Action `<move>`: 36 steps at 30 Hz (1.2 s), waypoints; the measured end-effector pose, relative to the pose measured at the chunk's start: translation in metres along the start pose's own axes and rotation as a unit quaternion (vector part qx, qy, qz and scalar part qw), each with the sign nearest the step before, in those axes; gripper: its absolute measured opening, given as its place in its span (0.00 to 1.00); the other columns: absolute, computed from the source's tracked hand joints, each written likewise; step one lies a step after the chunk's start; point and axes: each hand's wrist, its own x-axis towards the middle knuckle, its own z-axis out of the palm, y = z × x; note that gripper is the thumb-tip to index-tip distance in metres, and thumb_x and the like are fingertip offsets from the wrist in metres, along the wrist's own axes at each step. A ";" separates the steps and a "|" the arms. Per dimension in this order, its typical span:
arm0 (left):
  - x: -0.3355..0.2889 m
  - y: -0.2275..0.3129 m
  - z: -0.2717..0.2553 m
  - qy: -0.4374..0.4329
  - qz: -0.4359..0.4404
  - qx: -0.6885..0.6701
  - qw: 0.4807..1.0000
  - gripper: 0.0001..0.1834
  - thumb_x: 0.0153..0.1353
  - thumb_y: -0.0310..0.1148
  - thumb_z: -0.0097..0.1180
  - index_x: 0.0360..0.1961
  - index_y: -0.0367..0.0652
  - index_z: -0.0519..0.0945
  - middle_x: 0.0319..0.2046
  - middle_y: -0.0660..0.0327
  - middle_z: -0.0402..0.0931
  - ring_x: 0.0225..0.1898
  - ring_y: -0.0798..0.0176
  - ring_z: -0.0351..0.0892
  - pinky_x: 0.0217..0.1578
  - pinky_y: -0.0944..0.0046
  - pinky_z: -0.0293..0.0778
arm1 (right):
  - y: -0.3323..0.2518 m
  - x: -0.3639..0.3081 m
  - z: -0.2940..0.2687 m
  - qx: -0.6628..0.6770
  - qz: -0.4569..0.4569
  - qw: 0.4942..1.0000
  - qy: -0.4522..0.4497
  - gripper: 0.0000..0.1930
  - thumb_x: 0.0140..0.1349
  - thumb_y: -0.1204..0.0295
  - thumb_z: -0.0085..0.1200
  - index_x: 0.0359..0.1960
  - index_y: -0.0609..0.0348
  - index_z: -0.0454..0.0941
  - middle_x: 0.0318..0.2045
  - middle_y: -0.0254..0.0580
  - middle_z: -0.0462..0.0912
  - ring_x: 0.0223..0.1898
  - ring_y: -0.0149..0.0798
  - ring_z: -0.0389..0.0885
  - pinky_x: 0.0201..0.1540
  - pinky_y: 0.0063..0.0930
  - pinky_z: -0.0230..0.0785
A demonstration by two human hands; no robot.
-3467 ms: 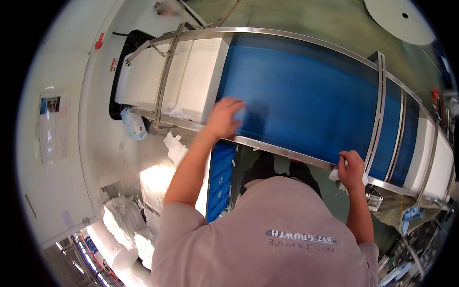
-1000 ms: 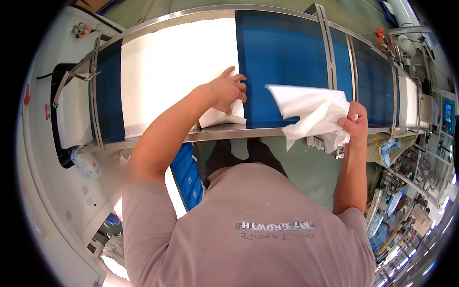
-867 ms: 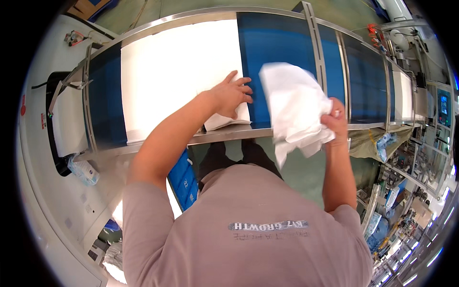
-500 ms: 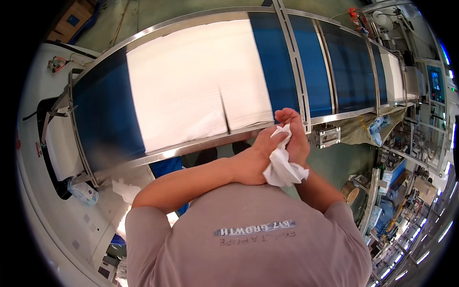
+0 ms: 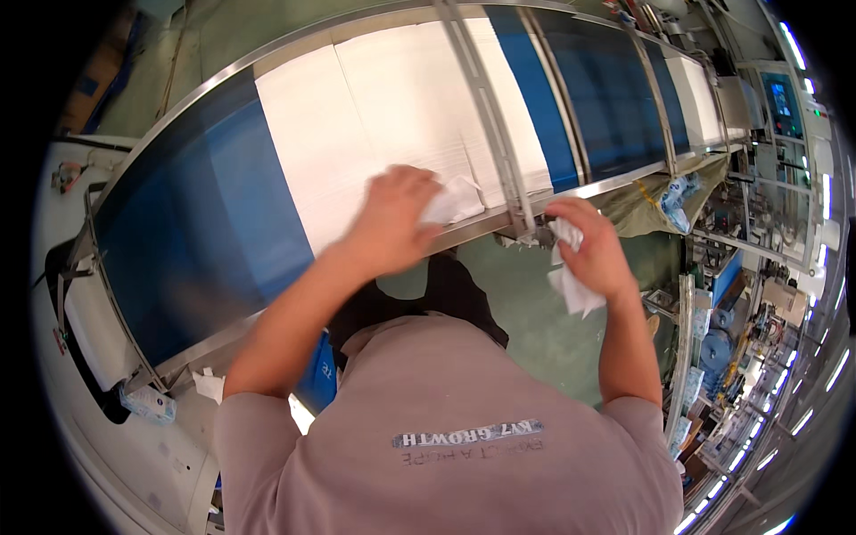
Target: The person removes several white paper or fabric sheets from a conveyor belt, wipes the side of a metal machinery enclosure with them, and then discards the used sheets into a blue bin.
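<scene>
My left hand (image 5: 399, 218) is over the near edge of a wide white stack of sheets (image 5: 330, 152), somewhat smeared by motion. Its thumb and fingers look apart, next to a loose white tissue (image 5: 459, 201) on the stack's front edge; whether they touch it is unclear. To the right, past the conveyor's front rail, my right hand (image 5: 596, 250) is closed around a crumpled white tissue (image 5: 575, 290), whose end hangs below the fingers.
The stack lies on a blue conveyor belt (image 5: 223, 178) with metal rails. A slotted metal crossbar (image 5: 486, 107) spans above it. Further right are another white stack (image 5: 694, 98) and a lit screen (image 5: 781, 100). A plastic pack (image 5: 147, 403) sits at lower left.
My hands have parted: the left moved left over the stack, while the right kept the crumpled tissue. The stack has shifted right along the belt, under the crossbar. The view has turned slightly.
</scene>
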 end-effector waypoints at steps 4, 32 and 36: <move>0.041 0.006 -0.008 0.075 -0.025 0.028 0.996 0.16 0.58 0.24 0.69 0.48 0.42 0.83 0.50 0.54 0.83 0.56 0.46 0.79 0.58 0.50 0.72 | 0.079 0.013 -0.040 -0.028 -0.012 0.998 -0.048 0.24 0.52 0.85 0.57 0.53 0.59 0.83 0.65 0.49 0.78 0.65 0.57 0.77 0.68 0.44 0.72; 0.365 0.091 0.230 -0.194 0.025 0.157 0.968 0.47 0.51 0.40 0.79 0.74 0.58 0.71 0.81 0.63 0.54 0.83 0.51 0.45 0.79 0.44 0.48 | 0.314 0.050 -0.186 -0.175 0.019 0.969 -0.172 0.16 0.53 0.71 0.70 0.45 0.56 0.86 0.41 0.49 0.88 0.47 0.53 0.86 0.54 0.45 0.79; 0.396 0.112 0.231 -0.197 -0.017 0.151 0.969 0.44 0.49 0.37 0.79 0.70 0.58 0.76 0.78 0.62 0.59 0.81 0.50 0.50 0.78 0.46 0.50 | 0.360 -0.011 -0.269 0.131 0.037 0.991 -0.012 0.19 0.51 0.78 0.62 0.48 0.63 0.86 0.41 0.42 0.88 0.43 0.36 0.83 0.50 0.32 0.76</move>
